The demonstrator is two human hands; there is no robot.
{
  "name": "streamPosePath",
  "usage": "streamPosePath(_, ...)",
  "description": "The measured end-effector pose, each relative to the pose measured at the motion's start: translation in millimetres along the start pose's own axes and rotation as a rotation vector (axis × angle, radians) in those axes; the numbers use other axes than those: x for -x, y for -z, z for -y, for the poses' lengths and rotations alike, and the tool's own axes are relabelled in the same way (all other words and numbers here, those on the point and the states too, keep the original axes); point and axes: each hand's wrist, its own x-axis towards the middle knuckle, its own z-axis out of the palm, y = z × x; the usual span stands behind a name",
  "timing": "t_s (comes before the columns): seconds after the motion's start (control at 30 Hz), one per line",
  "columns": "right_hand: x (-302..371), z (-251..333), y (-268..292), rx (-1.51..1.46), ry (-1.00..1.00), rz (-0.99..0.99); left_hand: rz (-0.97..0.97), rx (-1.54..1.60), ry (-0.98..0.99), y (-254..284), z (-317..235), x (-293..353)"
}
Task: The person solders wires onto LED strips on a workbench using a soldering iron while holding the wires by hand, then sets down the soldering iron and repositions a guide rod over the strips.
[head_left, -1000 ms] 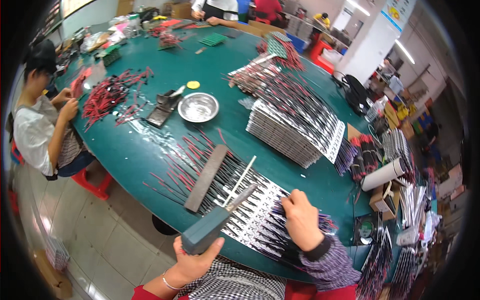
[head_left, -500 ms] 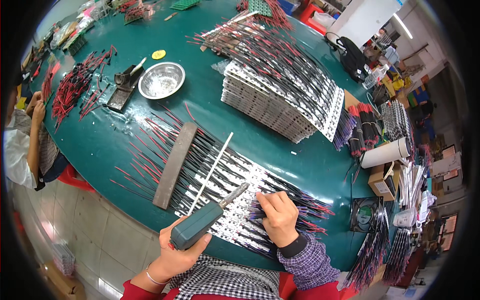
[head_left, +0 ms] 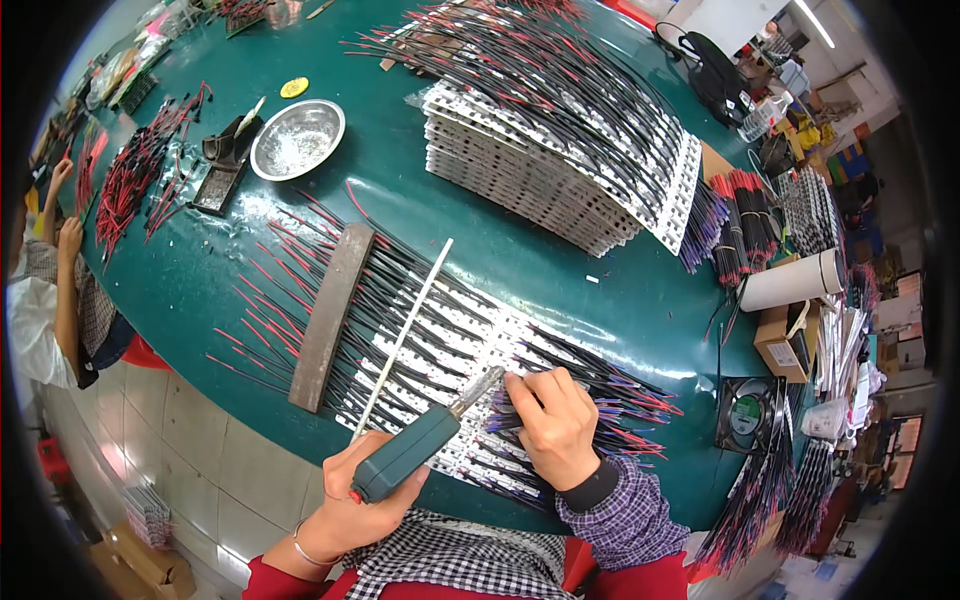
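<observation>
My left hand (head_left: pixel 372 490) is wrapped round a dark green soldering gun (head_left: pixel 412 450), its metal tip slanting up to the right. That tip ends over a white perforated board panel (head_left: pixel 475 345), just beside the fingertips of my right hand (head_left: pixel 552 425). Those fingers are closed in a pinch on a wire at the panel; the wire's end is hidden by them. Black, red and purple wires (head_left: pixel 620 395) fan out to the right from under my right hand. More black and red wires run left beneath a flat grey-brown bar (head_left: pixel 332 315) and a thin white strip (head_left: pixel 403 335).
A tall stack of white panels (head_left: pixel 530 180) topped with wires stands behind. Farther left are a metal bowl (head_left: pixel 298 140), a soldering stand (head_left: pixel 225 165) and a heap of red and black wires (head_left: pixel 140 185). A small fan (head_left: pixel 748 415) sits right. A person (head_left: pixel 65 300) works far left.
The soldering gun's tip and my right fingertips have come closer together over the panel. The whole view has shifted slightly, with the stack higher in it.
</observation>
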Motion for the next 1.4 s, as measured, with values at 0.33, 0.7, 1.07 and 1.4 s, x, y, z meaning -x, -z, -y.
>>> streamPosePath(0.33,-0.3,1.3,-1.6,0.030,0.015,-0.004,0.015,-0.049,-0.013,0.2,-3.1,-3.6)
streamPosePath(0.7,-1.3,2.4,-1.7,0.017,0.003,-0.010,-0.047,-0.065,-0.097,5.9,-6.4,0.7)
streamPosePath(1.07,0.3,0.6,-3.7,0.019,0.025,-0.028,0.012,-0.065,-0.063,0.2,-2.9,-3.4)
streamPosePath(1.4,0.0,1.2,-2.4,0.000,0.018,-0.014,-0.016,-0.103,-0.107,-0.2,-3.6,-2.4)
